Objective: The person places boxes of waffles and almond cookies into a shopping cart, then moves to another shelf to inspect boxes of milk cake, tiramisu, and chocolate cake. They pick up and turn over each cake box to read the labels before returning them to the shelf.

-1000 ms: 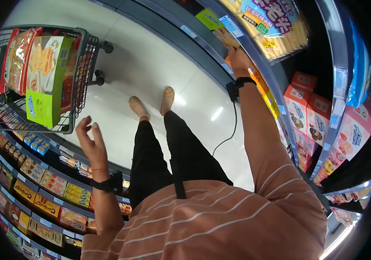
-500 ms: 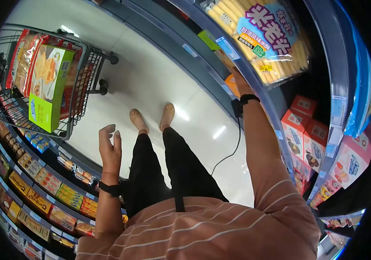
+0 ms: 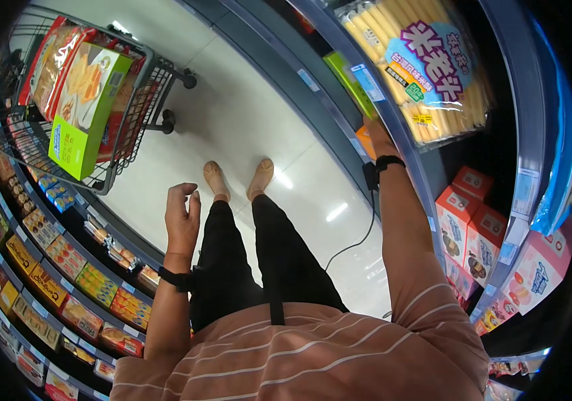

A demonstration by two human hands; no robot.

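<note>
Green carton [image 3: 349, 81] below the bagged rolls [image 3: 409, 83] seems light, stiff, best held edgewise; grip of right hand [image 3: 380, 138] cannot be determined.

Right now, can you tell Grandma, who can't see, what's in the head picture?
A person reaches their right hand under a shelf near a green box, fingers hidden; the left hand looks empty. A loaded cart stands at upper left.

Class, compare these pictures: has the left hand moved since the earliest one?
Yes: judged against the standing shopping cart, the left hand has moved away from it, toward the person's legs.
</note>
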